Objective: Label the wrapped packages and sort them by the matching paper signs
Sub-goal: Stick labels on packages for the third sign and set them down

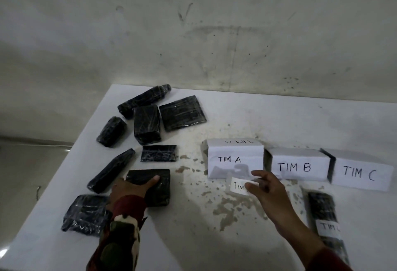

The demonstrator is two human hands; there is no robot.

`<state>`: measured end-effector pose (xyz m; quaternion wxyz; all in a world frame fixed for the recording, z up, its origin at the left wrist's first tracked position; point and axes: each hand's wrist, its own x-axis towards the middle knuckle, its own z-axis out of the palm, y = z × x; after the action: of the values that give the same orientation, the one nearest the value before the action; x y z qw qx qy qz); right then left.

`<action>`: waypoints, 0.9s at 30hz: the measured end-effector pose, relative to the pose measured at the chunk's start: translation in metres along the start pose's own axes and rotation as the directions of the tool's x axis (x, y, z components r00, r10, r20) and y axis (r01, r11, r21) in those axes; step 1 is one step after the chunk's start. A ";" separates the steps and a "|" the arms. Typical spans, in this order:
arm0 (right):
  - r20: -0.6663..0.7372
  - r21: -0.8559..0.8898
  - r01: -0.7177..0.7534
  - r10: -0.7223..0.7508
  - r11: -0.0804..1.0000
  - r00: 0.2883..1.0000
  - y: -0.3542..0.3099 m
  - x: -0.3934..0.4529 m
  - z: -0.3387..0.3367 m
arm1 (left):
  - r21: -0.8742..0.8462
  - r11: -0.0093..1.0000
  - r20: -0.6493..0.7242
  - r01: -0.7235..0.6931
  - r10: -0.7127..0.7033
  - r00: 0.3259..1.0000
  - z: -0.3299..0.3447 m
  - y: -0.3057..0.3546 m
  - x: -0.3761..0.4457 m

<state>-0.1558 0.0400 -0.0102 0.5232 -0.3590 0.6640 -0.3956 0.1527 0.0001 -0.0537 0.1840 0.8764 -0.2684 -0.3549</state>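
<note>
On table — left hand (131, 187) grips package (150, 187) | right hand (264, 187) pinches label (238, 186)

A bare makeshift sorting room; stained plaster wall (214, 34); worn white table (193, 227) with chipped paint.
</note>
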 end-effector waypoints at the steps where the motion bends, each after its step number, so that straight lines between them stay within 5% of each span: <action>1: -0.004 0.001 0.003 -0.003 1.000 1.000 0.000 -0.001 0.000 | 0.034 0.999 0.006 0.015 -0.016 1.000 -0.001 0.001 -0.001; 4: -0.016 0.000 0.003 -0.003 1.000 1.000 0.000 -0.003 -0.003 | 0.057 0.998 -0.042 -0.019 0.021 0.999 0.001 0.005 -0.004; 18: -0.003 0.089 -0.008 0.008 0.996 1.000 -0.008 -0.017 -0.023 | -0.401 0.875 0.086 -0.272 0.331 0.940 0.034 0.014 -0.067; 27: 0.098 0.119 0.009 -0.021 0.993 0.995 -0.017 -0.036 -0.047 | -0.694 0.715 0.270 -0.088 0.372 0.888 0.077 0.032 -0.131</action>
<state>-0.1939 0.0721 0.0261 0.5729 -0.3515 0.6098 -0.4199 0.0072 0.0434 -0.0209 0.4698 0.6223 -0.2645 -0.5675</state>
